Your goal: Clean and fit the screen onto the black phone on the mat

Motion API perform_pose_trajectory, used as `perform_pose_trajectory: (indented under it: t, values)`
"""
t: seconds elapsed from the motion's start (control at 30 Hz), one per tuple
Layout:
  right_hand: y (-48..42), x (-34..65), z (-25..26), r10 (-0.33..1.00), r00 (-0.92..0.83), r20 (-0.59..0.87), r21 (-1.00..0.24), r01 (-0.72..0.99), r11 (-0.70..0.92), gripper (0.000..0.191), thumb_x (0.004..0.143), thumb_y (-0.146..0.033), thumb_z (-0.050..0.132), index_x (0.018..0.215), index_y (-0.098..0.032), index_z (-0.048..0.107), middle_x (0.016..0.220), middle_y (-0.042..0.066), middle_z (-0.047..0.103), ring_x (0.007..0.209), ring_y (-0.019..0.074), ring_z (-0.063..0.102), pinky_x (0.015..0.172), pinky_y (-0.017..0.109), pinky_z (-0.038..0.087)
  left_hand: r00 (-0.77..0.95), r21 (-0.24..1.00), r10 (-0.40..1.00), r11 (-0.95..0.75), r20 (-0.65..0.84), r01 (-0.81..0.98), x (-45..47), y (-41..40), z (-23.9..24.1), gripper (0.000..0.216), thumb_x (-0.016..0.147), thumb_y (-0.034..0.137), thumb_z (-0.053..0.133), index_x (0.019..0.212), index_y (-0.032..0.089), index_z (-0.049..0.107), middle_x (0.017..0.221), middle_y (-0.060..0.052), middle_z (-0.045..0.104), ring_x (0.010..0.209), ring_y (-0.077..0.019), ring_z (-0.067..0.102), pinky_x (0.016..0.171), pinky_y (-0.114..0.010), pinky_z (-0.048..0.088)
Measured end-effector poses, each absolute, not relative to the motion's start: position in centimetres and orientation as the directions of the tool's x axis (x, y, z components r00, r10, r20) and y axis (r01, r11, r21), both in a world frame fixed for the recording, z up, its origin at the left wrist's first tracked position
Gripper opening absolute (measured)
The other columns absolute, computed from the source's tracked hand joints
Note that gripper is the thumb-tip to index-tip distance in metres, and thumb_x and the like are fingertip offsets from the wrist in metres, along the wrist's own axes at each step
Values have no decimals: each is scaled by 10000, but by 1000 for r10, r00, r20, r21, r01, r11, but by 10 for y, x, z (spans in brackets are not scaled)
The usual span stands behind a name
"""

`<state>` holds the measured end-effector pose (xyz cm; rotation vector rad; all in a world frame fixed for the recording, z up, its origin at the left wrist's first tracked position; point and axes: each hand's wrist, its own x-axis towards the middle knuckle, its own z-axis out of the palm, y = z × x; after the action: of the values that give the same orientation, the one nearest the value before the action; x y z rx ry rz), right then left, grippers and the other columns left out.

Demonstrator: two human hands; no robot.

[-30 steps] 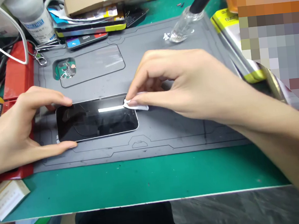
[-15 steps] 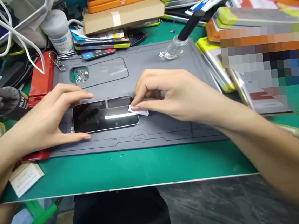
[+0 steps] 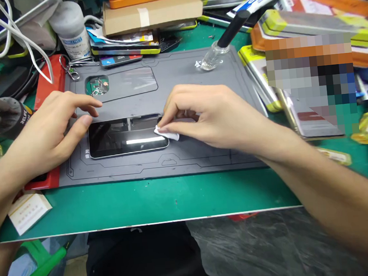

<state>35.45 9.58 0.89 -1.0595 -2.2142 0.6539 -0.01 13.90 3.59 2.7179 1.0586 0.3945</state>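
A black phone (image 3: pixel 127 137) lies screen up on a grey work mat (image 3: pixel 182 90). My right hand (image 3: pixel 208 116) pinches a small white wipe (image 3: pixel 167 134) and presses it on the phone's right end. My left hand (image 3: pixel 51 129) rests at the phone's left end, thumb against its edge, fingers spread and lifted above the mat.
A clear screen protector (image 3: pixel 126 83) lies on the mat behind the phone. A small glass bottle with a black cap (image 3: pixel 217 50) stands at the back right. Boxes (image 3: pixel 152 13), a white jar (image 3: pixel 69 29), cables and a red tray (image 3: pixel 44 90) crowd the back and left.
My left hand has let go of the phone's sides: the fingers have lifted and only the thumb touches its left end. The right hand keeps the wipe on the right end. The camera has tilted up.
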Motion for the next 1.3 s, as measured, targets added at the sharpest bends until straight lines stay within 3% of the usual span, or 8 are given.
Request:
perform_pose_trajectory:
  t: [0.2,0.37,0.5,0.67,0.8,0.97,1.3]
  values:
    - [94,352,6,764,-581,282,-648,473,598,144,1067,-275,743,928,-272,777,1023,36,789,957,255,753,891,442,613,653,268,729,-684,206,678,0,136,34,344,1134,252,419,1299,212,718,1237,-67,755,1251,-298,666,1217,-519,526]
    - [92,341,-4,804,-416,425,-578,558,595,123,1051,-266,785,928,-261,790,1043,66,754,1031,298,725,996,546,608,631,294,749,-661,204,690,1,136,33,368,1111,259,403,1272,212,730,1218,-69,749,1273,-320,671,1235,-578,536]
    - [89,336,-4,763,-512,394,-572,514,640,124,1058,-307,809,939,-273,812,1201,101,757,1184,341,706,1102,628,578,621,319,760,-647,191,693,1,136,30,372,1096,276,414,1282,233,733,1250,-71,758,1324,-330,672,1271,-605,534]
    - [85,332,-5,812,-447,376,-599,551,581,132,1051,-273,797,922,-291,782,1447,97,733,1420,384,644,1230,690,513,640,276,744,-666,189,693,0,138,26,399,1090,282,398,1310,243,729,1271,-78,754,1309,-313,666,1228,-545,564]
    - [80,324,-5,770,-494,404,-613,478,628,115,1049,-249,801,937,-273,790,1411,109,762,1396,371,679,1210,669,535,676,238,709,-704,199,669,1,138,26,442,1123,312,338,1328,235,722,1279,-101,753,1289,-316,652,1181,-556,577]
    - [77,312,0,815,-471,338,-597,561,573,142,1054,-237,771,948,-320,817,1419,93,774,1438,420,665,1205,741,537,641,266,755,-651,137,711,4,137,30,416,1136,365,379,1326,226,722,1292,-118,766,1314,-358,641,1214,-595,523]
    - [76,314,2,796,-496,346,-580,554,597,145,1052,-221,771,946,-309,815,1459,94,754,1452,424,658,1204,708,545,633,269,759,-648,153,713,4,133,31,292,1136,314,406,1167,229,683,1281,-87,766,1294,-299,632,1240,-506,507]
